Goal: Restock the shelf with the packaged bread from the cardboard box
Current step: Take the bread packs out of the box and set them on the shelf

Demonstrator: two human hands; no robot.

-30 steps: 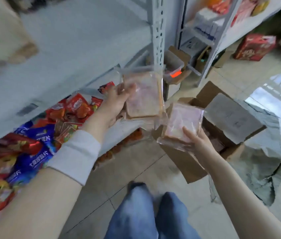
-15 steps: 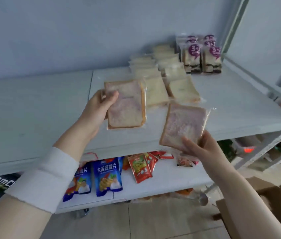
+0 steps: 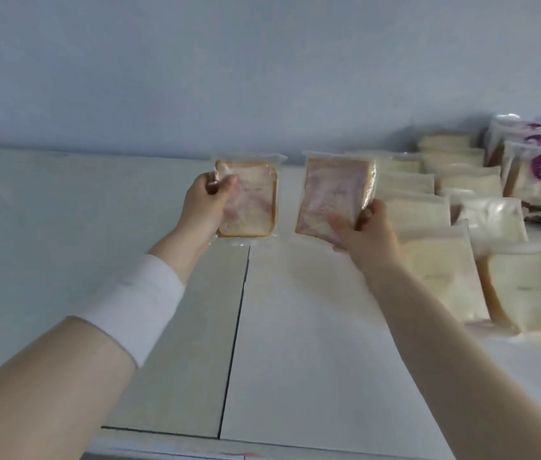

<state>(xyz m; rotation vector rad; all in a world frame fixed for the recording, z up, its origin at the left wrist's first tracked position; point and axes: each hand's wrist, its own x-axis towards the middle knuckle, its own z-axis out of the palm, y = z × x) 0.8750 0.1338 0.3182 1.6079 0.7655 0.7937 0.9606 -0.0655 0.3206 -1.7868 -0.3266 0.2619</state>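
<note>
Both arms reach out over the white shelf [image 3: 295, 327]. My left hand [image 3: 204, 207] grips the left edge of a clear-wrapped slice of pinkish bread [image 3: 256, 197], held near the back of the shelf. My right hand [image 3: 365, 227] grips the lower right corner of a second pinkish bread pack [image 3: 332, 190], tilted slightly, just left of the rows of pale bread packs [image 3: 445, 260]. The cardboard box is out of view.
Rows of pale wrapped bread slices lie flat along the shelf's right side. Upright packs with purple labels [image 3: 535, 174] stand at the far right back. A pale wall [image 3: 262, 78] closes the shelf behind. A seam [image 3: 236, 343] splits the shelf boards.
The view has risen from the box and floor to the upper shelf. Both hands carried their bread packs up and forward, deeper over the shelf toward the back wall.
</note>
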